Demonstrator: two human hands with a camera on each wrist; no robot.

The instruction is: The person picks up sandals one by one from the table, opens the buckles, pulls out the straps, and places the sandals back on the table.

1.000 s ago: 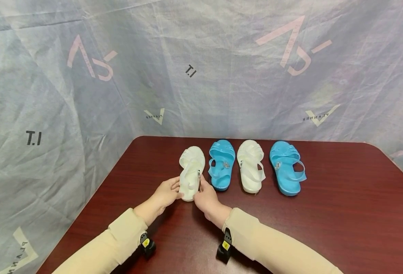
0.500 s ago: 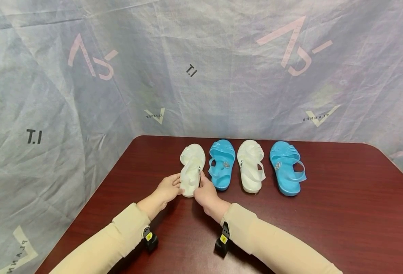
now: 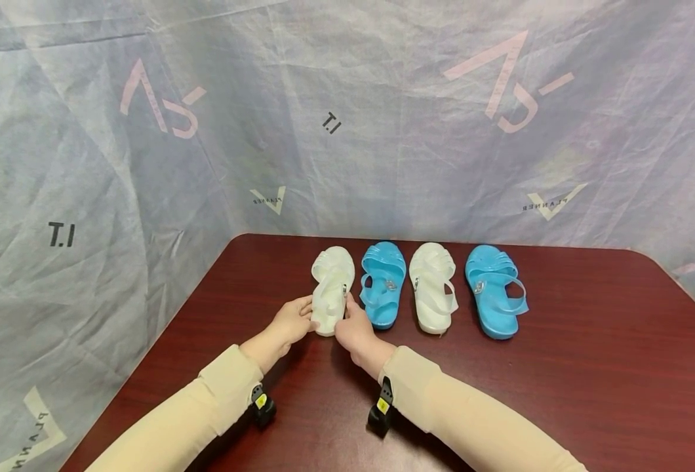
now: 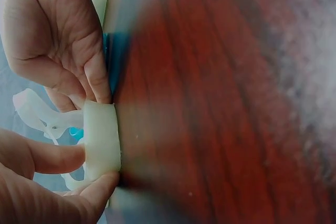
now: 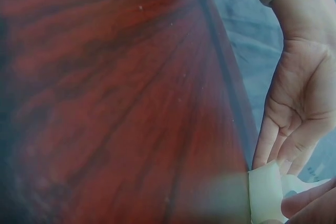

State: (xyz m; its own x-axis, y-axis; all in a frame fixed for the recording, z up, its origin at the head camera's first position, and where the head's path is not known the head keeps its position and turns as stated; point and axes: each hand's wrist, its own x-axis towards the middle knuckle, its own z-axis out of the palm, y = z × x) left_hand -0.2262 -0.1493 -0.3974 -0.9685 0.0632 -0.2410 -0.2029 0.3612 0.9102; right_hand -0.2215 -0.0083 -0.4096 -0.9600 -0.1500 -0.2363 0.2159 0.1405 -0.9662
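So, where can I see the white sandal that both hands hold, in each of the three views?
Head: white sandal at the left end of the row, between left hand and right hand.
Left wrist: its heel at lower left, on the table.
Right wrist: only its heel at the bottom right edge.
Shared landmark: the dark red table.

A dark red wood-grain tabletop [image 3: 560, 367] carried 4 small plastic sandals in a row near its far edge: a white sandal [image 3: 331, 288], a blue sandal [image 3: 383, 283], a second white sandal [image 3: 433, 286] and a second blue sandal [image 3: 494, 288].
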